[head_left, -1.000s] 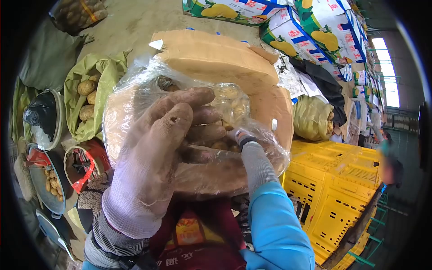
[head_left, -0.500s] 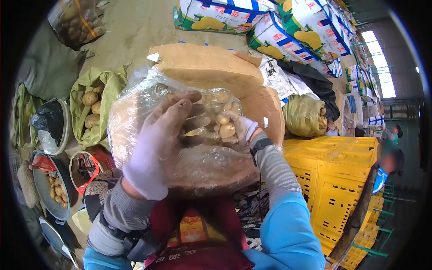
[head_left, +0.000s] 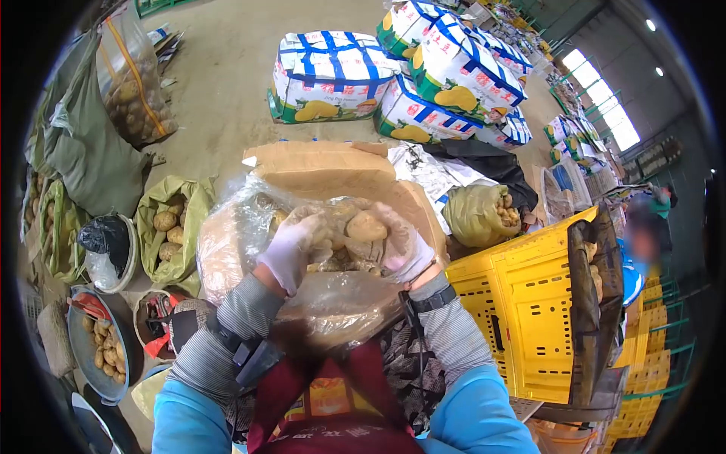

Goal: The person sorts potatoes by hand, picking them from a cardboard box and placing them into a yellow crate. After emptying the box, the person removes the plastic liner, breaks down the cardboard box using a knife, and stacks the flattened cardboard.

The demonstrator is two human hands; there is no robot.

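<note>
Got potato clamped in right hand, over plastic in box. Left hand close by, can't tell if gripping anything tbh.

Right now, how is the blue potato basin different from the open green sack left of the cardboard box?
The basin is round and bluish; the sack is crumpled and yellow-green. The basin's potatoes look smaller than the sack's potatoes. Both are open and hold potatoes.

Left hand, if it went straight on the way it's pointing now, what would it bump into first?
Probably the potatoes in the clear plastic lining of the cardboard box, just past the left hand. Depth is hard to judge, so the lining could come first.
</note>
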